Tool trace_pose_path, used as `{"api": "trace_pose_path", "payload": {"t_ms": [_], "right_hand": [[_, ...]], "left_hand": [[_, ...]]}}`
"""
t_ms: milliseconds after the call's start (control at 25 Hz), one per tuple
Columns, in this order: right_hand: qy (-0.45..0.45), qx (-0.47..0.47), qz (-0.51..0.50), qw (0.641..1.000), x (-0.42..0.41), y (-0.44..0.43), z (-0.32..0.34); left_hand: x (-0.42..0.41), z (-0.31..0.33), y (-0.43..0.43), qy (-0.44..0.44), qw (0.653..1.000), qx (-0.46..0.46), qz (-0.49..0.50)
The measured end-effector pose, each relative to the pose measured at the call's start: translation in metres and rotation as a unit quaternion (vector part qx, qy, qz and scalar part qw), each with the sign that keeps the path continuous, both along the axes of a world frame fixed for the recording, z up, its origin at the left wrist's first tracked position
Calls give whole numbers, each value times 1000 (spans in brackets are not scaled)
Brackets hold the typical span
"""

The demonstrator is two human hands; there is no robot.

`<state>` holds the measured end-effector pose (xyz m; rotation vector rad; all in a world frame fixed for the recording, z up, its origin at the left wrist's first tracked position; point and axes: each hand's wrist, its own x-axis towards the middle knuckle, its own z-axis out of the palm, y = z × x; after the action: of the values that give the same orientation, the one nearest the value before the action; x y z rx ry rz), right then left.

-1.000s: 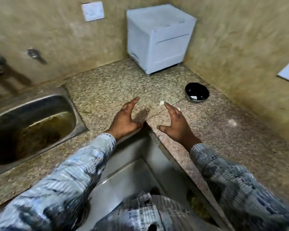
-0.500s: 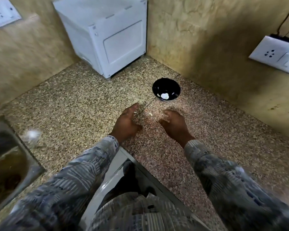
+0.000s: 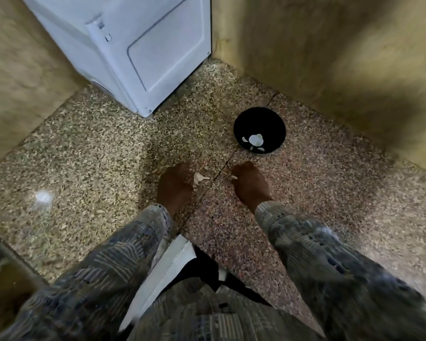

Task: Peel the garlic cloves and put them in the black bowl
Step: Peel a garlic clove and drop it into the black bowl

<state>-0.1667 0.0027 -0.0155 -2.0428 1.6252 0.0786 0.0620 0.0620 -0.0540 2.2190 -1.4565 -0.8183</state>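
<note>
Finding garlic clove (image 3: pixel 200 178) lying against left hand (image 3: pixel 175 187) fingers, tip pointing toward right hand (image 3: pixel 251 184) — pinching or merely touching, cannot tell.

Person in a long-sleeved printed shirt (image 3: pixel 207 316)
Grey-blue cloth, fine pale stripes, small dark blocks; left sleeve (image 3: pixel 123 244) reaches the bare left hand (image 3: pixel 175 185), right sleeve (image 3: pixel 312 247) the bare right hand (image 3: pixel 251 183).
</note>
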Motion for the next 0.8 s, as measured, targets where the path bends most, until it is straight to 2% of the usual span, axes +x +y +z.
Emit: {"api": "trace_pose_path", "payload": {"t_ms": [160, 280, 400, 520, 680, 720, 800], "right_hand": [[-18, 4, -30, 999, 2, 6, 3], [-112, -41, -159, 980, 1, -7, 24], [-203, -35, -286, 936, -5, -42, 40], [-246, -20, -331, 911, -19, -61, 46], [-199, -81, -298, 930, -21, -33, 72], [-206, -70, -290, 932, -22, -21, 66], [-235, 13, -280, 931, -18, 5, 55]], "left_hand": [[-8, 24, -18, 6, 996, -6, -86], [-13, 19, -28, -27, 991, -12, -130], [-22, 21, -36, 30, 997, 24, -74], [-32, 25, -43, 171, 982, 74, -8], [-46, 27, -44, 378, 917, 116, 45], [-50, 30, -42, 422, 897, 122, 53], [-56, 31, -39, 498, 855, 128, 64]]}}
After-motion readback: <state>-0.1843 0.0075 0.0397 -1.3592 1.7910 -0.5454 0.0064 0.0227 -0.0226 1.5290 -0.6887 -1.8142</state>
